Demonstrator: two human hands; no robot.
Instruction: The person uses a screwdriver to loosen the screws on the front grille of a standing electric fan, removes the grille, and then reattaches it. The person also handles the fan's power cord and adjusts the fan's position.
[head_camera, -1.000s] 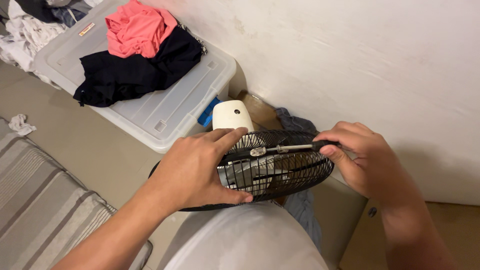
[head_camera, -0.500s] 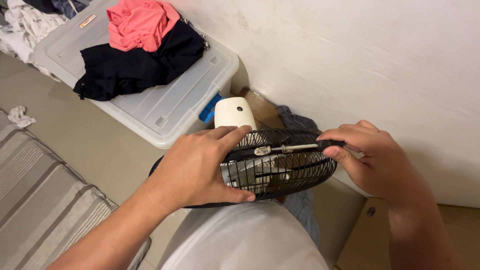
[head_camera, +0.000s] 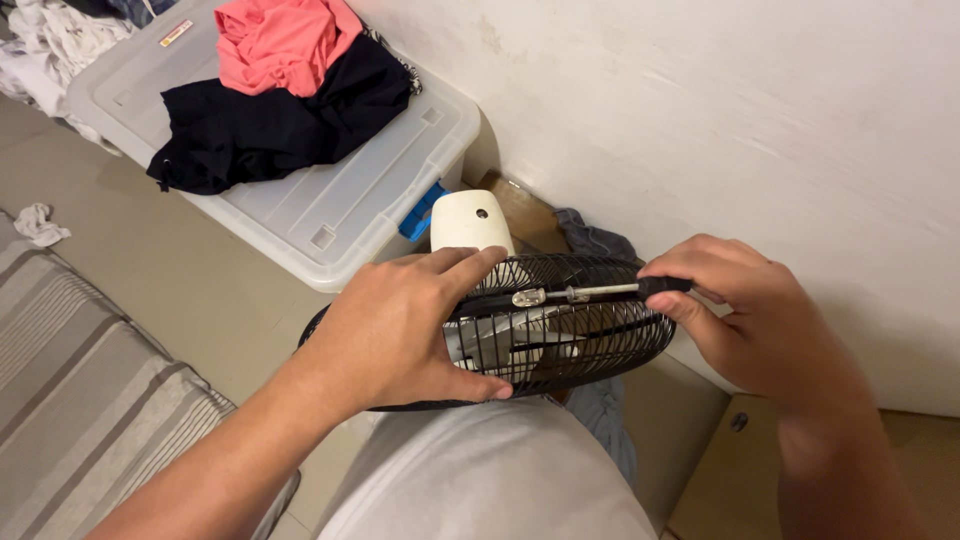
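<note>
Black wire makes up the fan cage (head_camera: 590, 345) that I have on my lap, lying roughly flat over my white shirt (head_camera: 490, 470). My left hand (head_camera: 395, 335) is spread over the near left part of the cage, palm down, with the thumb hooked under the lower rim and the fingers reaching across the top, so it is gripping the cage. My right hand (head_camera: 750, 320) is closed around the dark handle of a screwdriver (head_camera: 600, 292). Its metal shaft lies level along the top rim of the cage and points left, and the tip sits at a small silver clip (head_camera: 528, 297) on the rim, just beside my left fingertips. Behind the cage stands the fan's white motor housing (head_camera: 470, 222), upright and close to the wall (head_camera: 720, 110).

Further back on the left, a clear plastic storage bin (head_camera: 330, 215) sits against the wall with its lid on. A pink garment (head_camera: 285, 40) and a black garment (head_camera: 280, 120) lie in a heap on the lid, the pink one partly on top of the black one. A grey striped mattress (head_camera: 90, 400) lies on the floor at my left, and a small white scrap of cloth (head_camera: 40, 225) rests on the floor near it. A brown cardboard piece (head_camera: 525, 205) leans by the wall behind the fan.
</note>
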